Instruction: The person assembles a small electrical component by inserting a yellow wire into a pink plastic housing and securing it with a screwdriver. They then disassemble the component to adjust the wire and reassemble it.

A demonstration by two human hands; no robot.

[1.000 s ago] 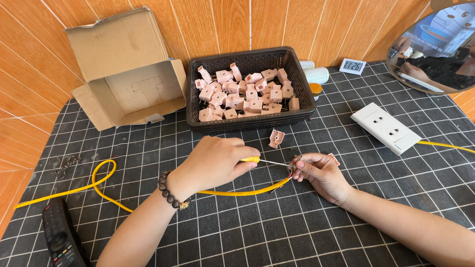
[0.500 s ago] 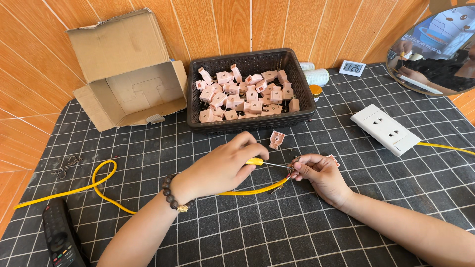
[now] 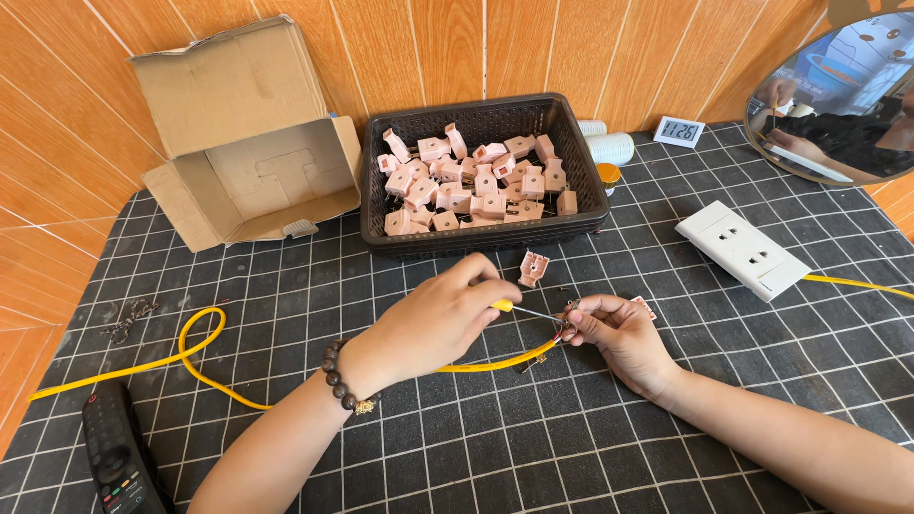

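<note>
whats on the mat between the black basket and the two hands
In the head view, one loose pink plastic piece lies on the grid mat, just in front of the black basket and above the left hand and right hand.

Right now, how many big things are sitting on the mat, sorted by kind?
Open brown cardboard box: 1
Black plastic mesh basket of pink parts: 1
White rectangular socket plate: 1
Black remote control: 1
Loose pink plastic part: 1
Total: 5
</note>
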